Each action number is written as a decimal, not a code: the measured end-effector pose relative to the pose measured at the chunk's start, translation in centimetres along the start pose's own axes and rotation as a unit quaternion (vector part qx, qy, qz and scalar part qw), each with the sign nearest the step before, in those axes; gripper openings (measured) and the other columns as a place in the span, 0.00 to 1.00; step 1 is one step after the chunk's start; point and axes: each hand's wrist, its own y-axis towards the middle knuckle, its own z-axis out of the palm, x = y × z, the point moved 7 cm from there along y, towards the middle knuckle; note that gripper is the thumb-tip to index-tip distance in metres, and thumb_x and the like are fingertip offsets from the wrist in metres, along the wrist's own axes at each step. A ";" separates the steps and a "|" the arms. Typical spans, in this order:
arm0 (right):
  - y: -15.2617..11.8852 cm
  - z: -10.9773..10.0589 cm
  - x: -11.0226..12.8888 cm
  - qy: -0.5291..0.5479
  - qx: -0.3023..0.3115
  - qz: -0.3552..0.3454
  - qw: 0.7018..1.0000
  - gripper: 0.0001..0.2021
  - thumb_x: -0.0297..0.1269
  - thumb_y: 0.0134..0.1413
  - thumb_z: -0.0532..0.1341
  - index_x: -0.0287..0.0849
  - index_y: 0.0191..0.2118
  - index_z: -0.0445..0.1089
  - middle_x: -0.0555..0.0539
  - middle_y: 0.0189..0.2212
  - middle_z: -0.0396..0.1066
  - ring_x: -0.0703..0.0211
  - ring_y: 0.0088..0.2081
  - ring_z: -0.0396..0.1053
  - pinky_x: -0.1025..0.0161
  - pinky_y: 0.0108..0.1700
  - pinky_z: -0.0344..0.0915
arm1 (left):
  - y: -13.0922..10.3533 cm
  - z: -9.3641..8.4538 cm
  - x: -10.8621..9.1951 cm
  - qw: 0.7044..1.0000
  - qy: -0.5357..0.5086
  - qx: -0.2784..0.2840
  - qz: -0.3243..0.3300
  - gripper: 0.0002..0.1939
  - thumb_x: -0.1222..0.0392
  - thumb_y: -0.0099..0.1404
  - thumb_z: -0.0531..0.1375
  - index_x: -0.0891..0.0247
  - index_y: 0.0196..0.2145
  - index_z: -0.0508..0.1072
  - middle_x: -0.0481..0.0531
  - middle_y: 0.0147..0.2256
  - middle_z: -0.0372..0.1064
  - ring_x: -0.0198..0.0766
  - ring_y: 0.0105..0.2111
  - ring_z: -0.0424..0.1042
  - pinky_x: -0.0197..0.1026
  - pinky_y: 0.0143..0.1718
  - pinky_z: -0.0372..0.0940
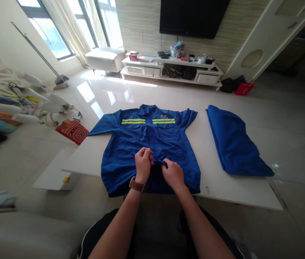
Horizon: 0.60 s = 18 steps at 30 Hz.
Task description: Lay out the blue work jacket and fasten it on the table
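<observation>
A blue work jacket (pixel 125 144) with yellow-green reflective strips across the chest lies front up, its collar away from me and its lower hem at the near table edge. My left hand (pixel 143 163), wearing a brown-strapped watch, is closed at the middle of the jacket front, its fingers pinching by the placket. Just to its right, my right hand (pixel 173 173) grips the jacket's front edge between thumb and fingers, lifting the cloth a little. Below the hands the front gapes and shows a dark inside. Any small fastener between the fingers is too small to make out.
The white table (pixel 195 126) also bears a folded blue garment (pixel 233 144) on the right. A red bag (pixel 73 131) and a white box (pixel 52 172) stand on the left. Further off are a TV cabinet (pixel 141 70), an ottoman (pixel 106 57) and a dustpan (pixel 60 82).
</observation>
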 end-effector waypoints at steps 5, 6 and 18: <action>-0.6 -2.7 -1.1 0.045 -0.074 0.055 0.995 0.17 0.44 0.70 0.51 0.47 0.51 0.75 0.44 0.43 0.78 0.50 0.43 0.73 0.61 0.44 0.60 | -6.4 2.8 2.1 0.988 -0.050 0.106 -0.105 0.23 0.42 0.65 0.59 0.61 0.21 0.68 0.46 0.14 0.61 0.31 0.12 0.61 0.34 0.14 0.50; -0.8 -3.0 -1.2 0.053 -0.086 0.059 0.993 0.17 0.44 0.70 0.51 0.46 0.51 0.75 0.44 0.43 0.78 0.50 0.43 0.73 0.60 0.44 0.60 | -7.3 3.3 3.0 0.978 -0.061 0.131 -0.151 0.22 0.41 0.64 0.60 0.62 0.23 0.70 0.48 0.16 0.64 0.32 0.13 0.64 0.34 0.14 0.52; -1.8 -2.5 0.6 0.207 -0.066 -0.088 0.972 0.12 0.37 0.58 0.61 0.44 0.47 0.75 0.46 0.45 0.77 0.55 0.44 0.73 0.60 0.48 0.67 | -4.7 -0.6 3.4 0.961 -0.171 -0.003 -0.218 0.09 0.61 0.57 0.68 0.63 0.33 0.71 0.53 0.34 0.76 0.38 0.34 0.77 0.37 0.31 0.70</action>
